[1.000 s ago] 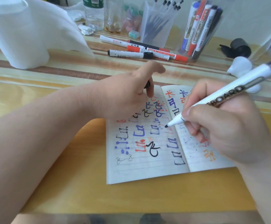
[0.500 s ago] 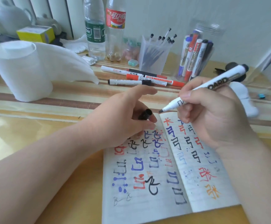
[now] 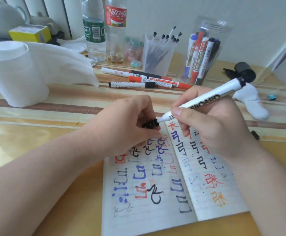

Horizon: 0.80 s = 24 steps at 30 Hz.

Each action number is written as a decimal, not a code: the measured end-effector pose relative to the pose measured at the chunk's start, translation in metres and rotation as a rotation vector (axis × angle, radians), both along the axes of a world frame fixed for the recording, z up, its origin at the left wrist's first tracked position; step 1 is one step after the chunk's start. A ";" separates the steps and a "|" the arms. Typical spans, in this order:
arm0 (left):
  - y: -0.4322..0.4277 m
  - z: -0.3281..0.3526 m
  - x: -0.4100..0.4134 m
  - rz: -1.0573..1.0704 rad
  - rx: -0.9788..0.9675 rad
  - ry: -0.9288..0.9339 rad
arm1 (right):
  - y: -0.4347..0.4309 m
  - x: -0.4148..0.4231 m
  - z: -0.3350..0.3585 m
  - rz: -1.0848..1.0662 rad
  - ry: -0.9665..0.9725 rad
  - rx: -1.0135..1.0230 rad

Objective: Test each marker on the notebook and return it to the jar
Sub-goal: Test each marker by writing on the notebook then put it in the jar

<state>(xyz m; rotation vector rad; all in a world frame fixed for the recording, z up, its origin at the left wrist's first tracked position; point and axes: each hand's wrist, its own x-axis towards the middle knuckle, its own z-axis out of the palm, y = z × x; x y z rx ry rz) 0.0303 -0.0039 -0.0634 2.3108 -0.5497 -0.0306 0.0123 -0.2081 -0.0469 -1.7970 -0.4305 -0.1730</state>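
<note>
Hands, two: right hand (image 3: pixel 212 132) grips one white marker (image 3: pixel 207 99), and left hand (image 3: pixel 126 123) pinches one black cap (image 3: pixel 149 124), with the nib hidden at the cap's mouth above the open notebook (image 3: pixel 155 210). Four loose markers (image 3: pixel 130 84) lie on the desk (image 3: pixel 70 99). About five stand in the jar (image 3: pixel 212 26), overlapping, so the count is uncertain.

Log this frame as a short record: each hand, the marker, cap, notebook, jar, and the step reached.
left hand: pinches the black cap over the notebook's top edge
right hand: holds the white marker, tilted
marker: tip at the cap's mouth, not fully seated
notebook: open and flat, pages covered in red, blue, black and orange strokes
jar: clear, back right, several markers upright inside
loose markers: several lie on the table left of the jar
step: capping; marker not yet in the jar
</note>
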 end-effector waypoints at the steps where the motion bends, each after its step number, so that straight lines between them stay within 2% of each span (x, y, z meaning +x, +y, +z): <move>1: 0.000 0.000 0.000 0.018 0.004 -0.014 | -0.001 -0.001 0.001 0.006 -0.017 -0.017; 6: 0.003 -0.002 -0.001 -0.040 -0.090 0.015 | -0.006 -0.003 0.003 0.044 -0.002 -0.016; 11: 0.005 -0.001 -0.003 -0.130 -0.074 0.021 | -0.012 0.001 0.002 0.042 0.052 -0.039; 14: 0.004 0.000 -0.004 -0.167 -0.064 -0.040 | -0.011 0.001 0.000 0.067 0.096 -0.046; 19: 0.005 -0.006 -0.004 -0.111 -0.096 -0.150 | -0.011 -0.002 -0.001 0.112 0.136 -0.063; 24: 0.002 -0.008 -0.006 -0.094 -0.094 -0.225 | -0.004 0.000 -0.004 0.080 0.159 -0.021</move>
